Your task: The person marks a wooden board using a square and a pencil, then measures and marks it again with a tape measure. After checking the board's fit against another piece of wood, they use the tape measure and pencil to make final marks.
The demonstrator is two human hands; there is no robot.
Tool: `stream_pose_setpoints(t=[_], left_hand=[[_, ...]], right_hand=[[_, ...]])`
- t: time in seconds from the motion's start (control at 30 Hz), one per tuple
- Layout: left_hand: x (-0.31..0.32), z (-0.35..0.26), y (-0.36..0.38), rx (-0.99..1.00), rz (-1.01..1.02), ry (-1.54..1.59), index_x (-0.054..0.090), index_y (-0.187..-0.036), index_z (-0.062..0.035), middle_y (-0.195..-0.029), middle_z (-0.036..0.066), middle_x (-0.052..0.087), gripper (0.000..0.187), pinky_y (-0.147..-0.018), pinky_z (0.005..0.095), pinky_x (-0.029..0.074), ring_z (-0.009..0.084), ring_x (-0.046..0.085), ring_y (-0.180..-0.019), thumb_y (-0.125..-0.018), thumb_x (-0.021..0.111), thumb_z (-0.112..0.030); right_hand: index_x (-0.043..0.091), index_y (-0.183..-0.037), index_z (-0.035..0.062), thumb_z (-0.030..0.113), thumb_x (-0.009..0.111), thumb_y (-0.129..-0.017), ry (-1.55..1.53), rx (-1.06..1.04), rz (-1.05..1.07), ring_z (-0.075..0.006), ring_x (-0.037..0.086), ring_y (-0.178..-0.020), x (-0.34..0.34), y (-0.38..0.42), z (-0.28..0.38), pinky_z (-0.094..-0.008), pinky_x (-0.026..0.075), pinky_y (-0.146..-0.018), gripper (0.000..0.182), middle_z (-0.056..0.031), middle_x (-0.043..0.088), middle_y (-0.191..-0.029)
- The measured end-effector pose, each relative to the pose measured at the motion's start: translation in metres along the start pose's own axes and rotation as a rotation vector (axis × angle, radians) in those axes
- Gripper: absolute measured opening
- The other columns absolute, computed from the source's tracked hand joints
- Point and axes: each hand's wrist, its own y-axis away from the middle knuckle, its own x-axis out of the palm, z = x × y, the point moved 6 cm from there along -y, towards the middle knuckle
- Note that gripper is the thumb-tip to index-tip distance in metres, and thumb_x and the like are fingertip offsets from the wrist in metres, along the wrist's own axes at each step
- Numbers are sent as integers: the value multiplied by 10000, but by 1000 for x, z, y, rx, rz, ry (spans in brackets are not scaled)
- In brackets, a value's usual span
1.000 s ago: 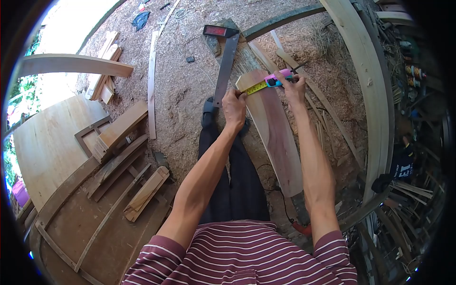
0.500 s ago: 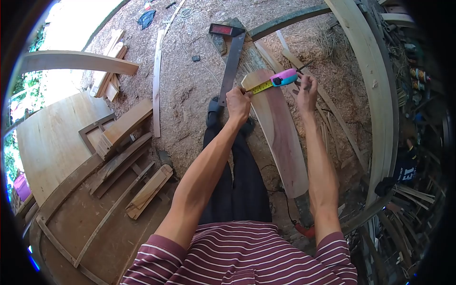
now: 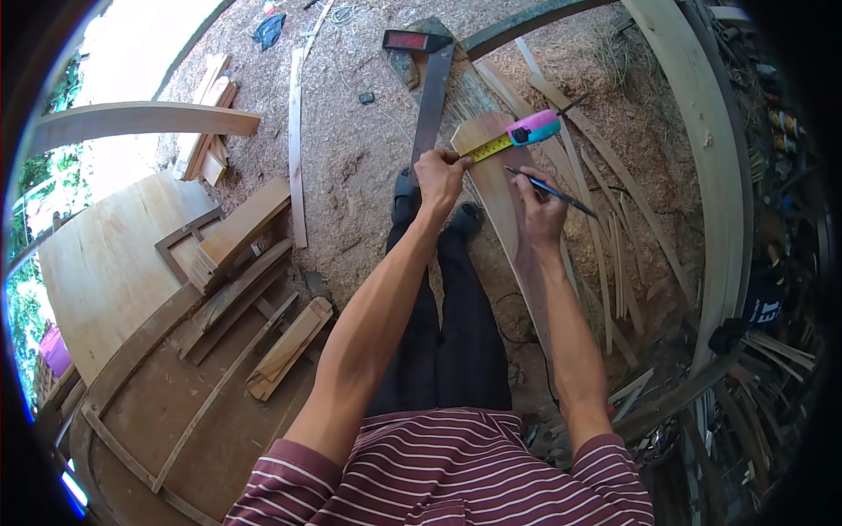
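My left hand (image 3: 440, 182) is closed in a pinch on the end of the yellow tape measure blade, at the left edge of a wooden board (image 3: 500, 194). The blade lies across the board near its far, angled end. The pink and turquoise case of the tape measure (image 3: 535, 128) rests at the right edge, a dark strap sticking out behind it. Closed around a dark pencil (image 3: 561, 195), my right hand (image 3: 544, 215) is over the board just below the tape, the pencil tip pointing up and left towards the wood.
A try square (image 3: 430, 101) with a red and black handle lies on a weathered plank (image 3: 465, 74) beyond the board. Wooden frames and a panel (image 3: 123, 254) stand at the left. A long curved timber (image 3: 710, 158) runs down the right. Shavings and offcuts cover the ground.
My right hand has left the tape measure case and moved down and towards me, now with a pencil in its fingers. My left hand stays at the blade's end.
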Motion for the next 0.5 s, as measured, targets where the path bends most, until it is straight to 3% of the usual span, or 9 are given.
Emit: stream_pose_setpoints(t=[0.1,0.2,0.33,0.5], left_hand=[[-6,-6,4,5,-19,-110,707,-866,16,-740,132,692,296,-665,322,505,202,665,-679,-719,767,-234],[-8,-9,4,-13,8,-169,713,-882,1,-789,140,699,328,-694,332,504,223,674,-722,-709,775,-271],[-7,-9,3,-13,12,-165,717,-868,-1,-772,145,695,321,-687,342,505,225,673,-706,-705,776,-271],[-9,-10,1,-32,25,-153,721,-867,0,-761,144,694,320,-685,341,506,224,670,-696,-700,779,-267]], right_hand=[[642,-901,-1,96,663,-838,-50,-2,15,-98,618,-727,16,-9,-12,-255,487,-660,118,-43,669,-819],[634,-866,11,83,666,-816,86,-166,108,-87,592,-666,31,-17,-3,-253,471,-619,93,-37,638,-731],[591,-799,4,86,670,-785,257,-286,149,-109,578,-581,37,-20,3,-282,461,-550,115,-64,594,-631],[577,-784,5,85,667,-786,278,-314,145,-128,578,-572,40,-18,3,-293,453,-533,120,-76,582,-625]])
